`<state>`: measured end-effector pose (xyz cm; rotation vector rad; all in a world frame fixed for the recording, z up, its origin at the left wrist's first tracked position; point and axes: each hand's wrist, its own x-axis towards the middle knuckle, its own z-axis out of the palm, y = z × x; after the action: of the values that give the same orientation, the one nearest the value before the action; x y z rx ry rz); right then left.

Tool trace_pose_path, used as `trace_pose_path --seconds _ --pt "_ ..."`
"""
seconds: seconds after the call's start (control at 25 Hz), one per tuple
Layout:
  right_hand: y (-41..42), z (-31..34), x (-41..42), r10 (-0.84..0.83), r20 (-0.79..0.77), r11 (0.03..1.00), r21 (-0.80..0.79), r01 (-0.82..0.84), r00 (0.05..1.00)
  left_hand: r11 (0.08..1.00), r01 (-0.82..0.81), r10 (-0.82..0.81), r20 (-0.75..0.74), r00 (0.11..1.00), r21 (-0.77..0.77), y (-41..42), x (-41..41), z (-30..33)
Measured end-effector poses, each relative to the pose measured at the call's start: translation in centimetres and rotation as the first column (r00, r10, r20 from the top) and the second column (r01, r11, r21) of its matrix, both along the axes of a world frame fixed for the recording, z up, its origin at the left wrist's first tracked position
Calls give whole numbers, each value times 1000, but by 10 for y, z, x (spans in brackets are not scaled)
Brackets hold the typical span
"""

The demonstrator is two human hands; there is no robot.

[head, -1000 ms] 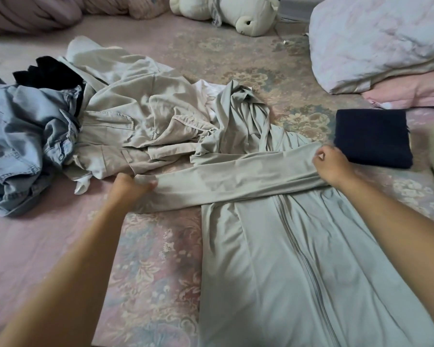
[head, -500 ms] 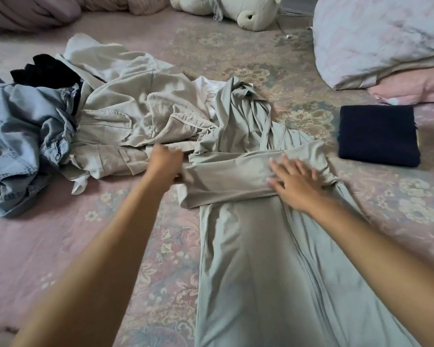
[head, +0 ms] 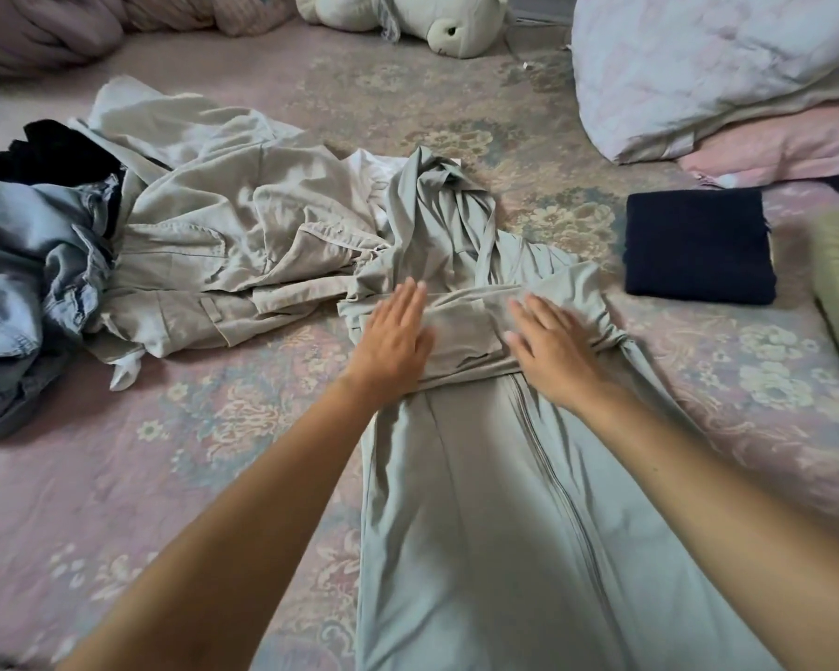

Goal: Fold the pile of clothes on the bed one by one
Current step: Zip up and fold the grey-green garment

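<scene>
Pressing sleeves flat across hoodie (head: 480, 477) with both open hands (head: 396, 339) (head: 555, 348); one folded item (head: 696, 247) right, pile (head: 190, 254) left still waiting.

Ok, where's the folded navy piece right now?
In the head view the folded navy garment lies flat on the bedspread at the right, beyond the right hand, just below the pink pillow.

The left hand (head: 392, 339) let go of the sleeve (head: 461, 336) end after folding it rightward across the grey-green jacket (head: 480, 501) at frame centre. Both it and the right hand (head: 555, 348) flattened onto the fold.
</scene>
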<state>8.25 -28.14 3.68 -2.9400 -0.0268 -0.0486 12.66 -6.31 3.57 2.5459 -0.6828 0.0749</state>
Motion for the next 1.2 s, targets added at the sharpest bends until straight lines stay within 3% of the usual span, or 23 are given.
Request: trace_pose_path --seconds 0.08,0.2,0.36,0.48,0.64,0.84,0.96,1.04,1.2 --pt "19 0 8 185 -88 982 -16 -187 979 933 144 -128 -68 989 329 13 -8 -23" --pt "27 -8 14 214 -297 968 -60 -242 931 876 123 -118 -40 992 467 8 -4 -25" --pt "12 5 31 124 -124 981 162 -103 984 891 155 -157 -30 987 427 -20 11 -21" --pt "-8 11 65 -34 -149 984 166 59 988 922 124 -136 7 991 367 -30 10 -41" --pt "-12 22 153 -8 -101 982 185 27 995 950 61 -105 130 986 308 -28 6 -50" --pt "-1 25 263 23 -3 999 31 -22 1000 960 63 -116 181 977 272 -31 4 -53" --pt "14 16 295 134 31 968 -216 -124 991 956 53 -115 201 973 288 -33 7 -54" --pt "18 13 306 161 78 946 -295 -132 984 963 50 -108 208 972 266 -31 6 -55" --pt "4 30 317 121 156 982 -166 -95 980 973 63 -110 205 973 221 -31 6 -54"
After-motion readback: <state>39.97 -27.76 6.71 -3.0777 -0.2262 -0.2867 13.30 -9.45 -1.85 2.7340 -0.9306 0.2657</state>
